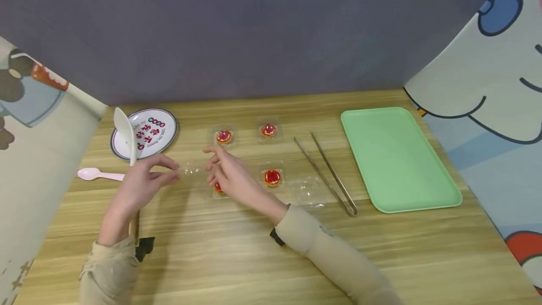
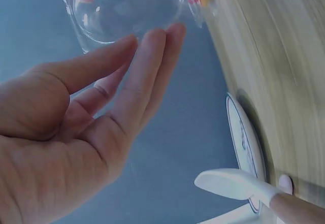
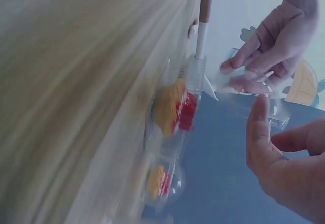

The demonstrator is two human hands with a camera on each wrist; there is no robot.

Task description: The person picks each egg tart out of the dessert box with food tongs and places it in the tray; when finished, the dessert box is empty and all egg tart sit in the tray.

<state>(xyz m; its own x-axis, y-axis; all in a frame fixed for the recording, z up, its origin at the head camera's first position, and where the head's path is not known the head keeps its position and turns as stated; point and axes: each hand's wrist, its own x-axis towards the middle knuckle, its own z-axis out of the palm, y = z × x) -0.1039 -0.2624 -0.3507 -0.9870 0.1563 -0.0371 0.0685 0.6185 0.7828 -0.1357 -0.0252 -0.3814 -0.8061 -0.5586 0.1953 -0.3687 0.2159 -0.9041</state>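
My left hand (image 1: 141,180) pinches the edge of a clear plastic domed lid (image 2: 127,10) between thumb and fingertips, holding it up over the table. Across from it, my right hand (image 1: 228,175) has its fingers loosely bent, with the index fingertip right at the lid's near edge in the right wrist view. Beneath the right hand, a red-topped tart (image 1: 218,188) in a clear plastic tray is partly hidden. More such tarts sit in clear packs: one (image 1: 273,178) to the right, two (image 1: 224,137) farther back. Another clear plastic lid (image 1: 308,192) lies right of them.
Metal tongs (image 1: 326,173) lie between the tarts and a green tray (image 1: 402,159) on the right. At the left, a white ladle (image 1: 124,128) rests across a patterned plate (image 1: 154,133), and a pink spoon (image 1: 99,174) lies near the left forearm. A dark partition (image 1: 254,32) stands behind the table.
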